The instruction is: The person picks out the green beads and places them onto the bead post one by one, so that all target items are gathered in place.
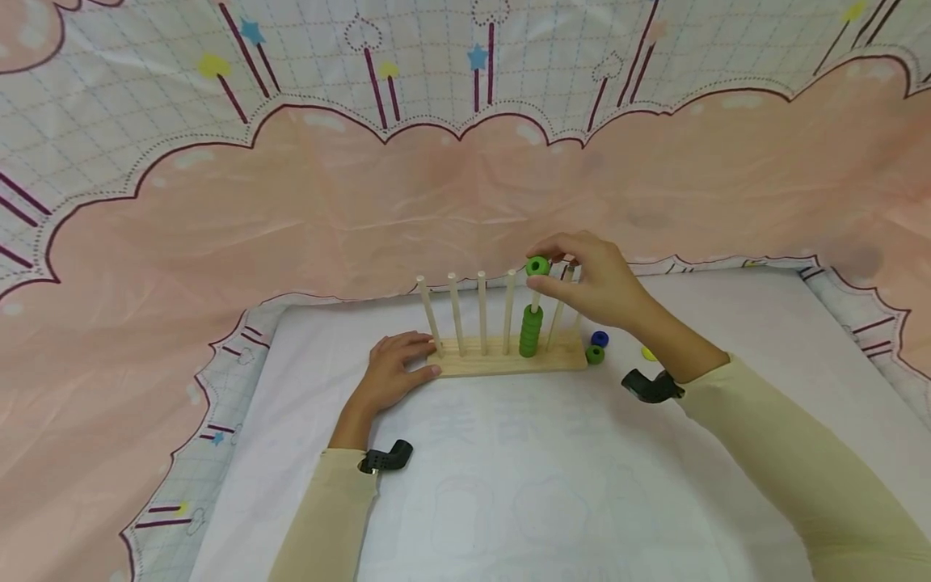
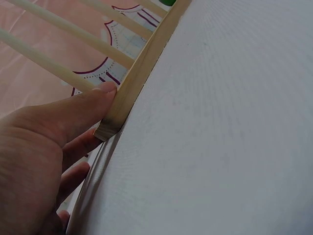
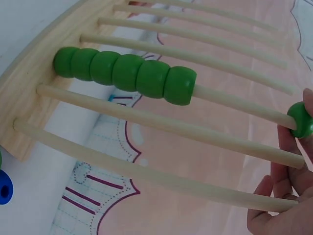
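A wooden peg stand [image 1: 476,369] with several upright pegs stands on the white tabletop. My left hand [image 1: 393,368] holds its left end, thumb [image 2: 105,93] on the front edge and fingers around the end. Between thumb and fingertips, my right hand [image 1: 592,279] pinches a green bead [image 1: 537,267] at the top of one peg. In the right wrist view that bead [image 3: 300,120] is at the tip of the peg, its hole end-on to it. Lower on the same peg sits a stack of several green beads [image 3: 124,73], reaching down to the base.
Right of the stand lie a blue bead [image 1: 600,339] and a loose green bead [image 1: 595,354]. A yellow piece [image 1: 649,353] shows partly behind the right wrist. Two bare pegs [image 3: 171,127] stand beside the stacked one on the right. Patterned pink cloth [image 1: 465,210] hangs behind the table.
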`<state>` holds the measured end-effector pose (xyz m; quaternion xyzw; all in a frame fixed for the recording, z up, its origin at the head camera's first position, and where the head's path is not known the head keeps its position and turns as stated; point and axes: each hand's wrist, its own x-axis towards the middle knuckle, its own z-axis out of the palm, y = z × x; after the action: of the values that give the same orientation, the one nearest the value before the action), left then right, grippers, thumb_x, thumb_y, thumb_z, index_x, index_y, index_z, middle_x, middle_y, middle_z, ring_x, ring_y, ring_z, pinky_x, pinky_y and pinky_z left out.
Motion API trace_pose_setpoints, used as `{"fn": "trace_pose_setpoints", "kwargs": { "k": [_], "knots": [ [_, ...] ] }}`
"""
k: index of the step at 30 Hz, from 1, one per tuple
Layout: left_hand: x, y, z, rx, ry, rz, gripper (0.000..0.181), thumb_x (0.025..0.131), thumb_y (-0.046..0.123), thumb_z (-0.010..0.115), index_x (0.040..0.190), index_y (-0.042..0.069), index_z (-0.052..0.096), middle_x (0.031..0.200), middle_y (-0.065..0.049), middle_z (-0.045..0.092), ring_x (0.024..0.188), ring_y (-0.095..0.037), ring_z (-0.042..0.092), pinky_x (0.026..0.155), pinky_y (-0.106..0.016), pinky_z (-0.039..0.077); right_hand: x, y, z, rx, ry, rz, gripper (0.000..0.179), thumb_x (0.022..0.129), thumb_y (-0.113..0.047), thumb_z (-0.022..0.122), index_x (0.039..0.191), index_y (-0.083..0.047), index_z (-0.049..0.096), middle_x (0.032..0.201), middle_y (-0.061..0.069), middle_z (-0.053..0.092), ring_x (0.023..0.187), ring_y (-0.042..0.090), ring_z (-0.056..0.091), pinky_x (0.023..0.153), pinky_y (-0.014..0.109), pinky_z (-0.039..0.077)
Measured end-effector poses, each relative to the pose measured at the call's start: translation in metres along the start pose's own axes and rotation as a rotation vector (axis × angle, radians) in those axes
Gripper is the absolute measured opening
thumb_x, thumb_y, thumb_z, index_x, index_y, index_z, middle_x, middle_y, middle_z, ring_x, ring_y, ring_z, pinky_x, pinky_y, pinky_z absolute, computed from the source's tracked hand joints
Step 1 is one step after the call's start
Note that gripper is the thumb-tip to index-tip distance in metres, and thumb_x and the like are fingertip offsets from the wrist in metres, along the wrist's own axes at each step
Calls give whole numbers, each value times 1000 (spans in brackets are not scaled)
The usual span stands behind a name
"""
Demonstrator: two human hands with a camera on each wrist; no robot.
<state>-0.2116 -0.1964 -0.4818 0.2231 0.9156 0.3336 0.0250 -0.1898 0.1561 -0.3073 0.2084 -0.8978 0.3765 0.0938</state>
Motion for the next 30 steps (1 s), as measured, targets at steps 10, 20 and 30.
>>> {"fn": "trace_pose_setpoints", "kwargs": {
  "k": [10, 20, 30],
  "knots": [
    [0, -1, -1, 1, -2, -3, 50, 90, 36, 78, 133, 12, 69, 145, -6, 60, 145, -31, 43, 124, -60, 10, 1, 2, 0, -65, -56, -12, 35, 95, -31, 74, 125, -15, 67, 115, 1, 69, 109, 20, 59, 92, 42, 51],
    [0, 1, -1, -11, -5, -15, 50, 90, 35, 79, 133, 12, 69, 145, -6, 60, 146, -31, 42, 124, -60, 9, 0, 2, -1, -188, -107, -22, 36, 94, -31, 76, 124, -14, 69, 115, 2, 70, 111, 22, 55, 78, 38, 49],
    [0, 1, -1, -22, -8, -20, 51, 90, 35, 79, 133, 11, 69, 146, -7, 60, 146, -31, 42, 124, -60, 9, 0, 2, 0, -199, -110, 0, 35, 94, -34, 75, 122, -15, 70, 111, 2, 70, 109, 23, 56, 78, 39, 48]
  ]
}}
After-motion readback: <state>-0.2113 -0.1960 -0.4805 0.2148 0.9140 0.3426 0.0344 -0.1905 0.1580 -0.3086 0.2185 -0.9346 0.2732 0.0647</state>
